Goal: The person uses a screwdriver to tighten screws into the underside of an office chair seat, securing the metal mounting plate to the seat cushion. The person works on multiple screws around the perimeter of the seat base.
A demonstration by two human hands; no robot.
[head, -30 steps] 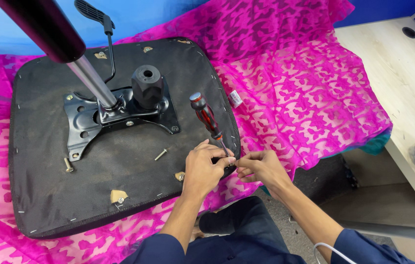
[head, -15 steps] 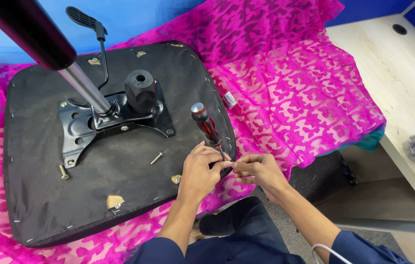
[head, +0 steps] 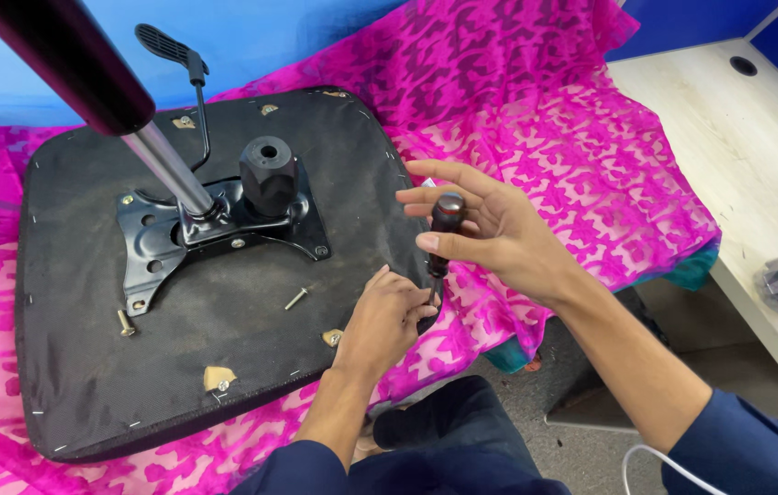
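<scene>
Two hands are working at the near right edge of the upturned chair seat (head: 224,367). My right hand (head: 499,234) is steadying a screwdriver (head: 442,240) upright, thumb and fingers loosely cupping its dark, glossy handle, palm mostly spread. My left hand (head: 387,316) is pinching down at the shaft's tip; its grip is closed, though I cannot tell what it is pinching. I judge that I am seating the tip on a fastener at the seat's edge; the next move calls for keeping the shaft straight and pressing down before turning.

Materials: the seat's underside is covered in matte black fabric, stapled along the rim. A stamped black metal mounting plate (head: 146,243) is carrying a shiny steel gas cylinder (head: 169,170) and a plastic-tipped lever (head: 169,44). One loose bolt (head: 296,297) is lying near the plate, another (head: 125,322) at its left corner. Patterned pink cloth (head: 536,119) is lying underneath; a pale wooden counter (head: 728,137) stands to the right.
</scene>
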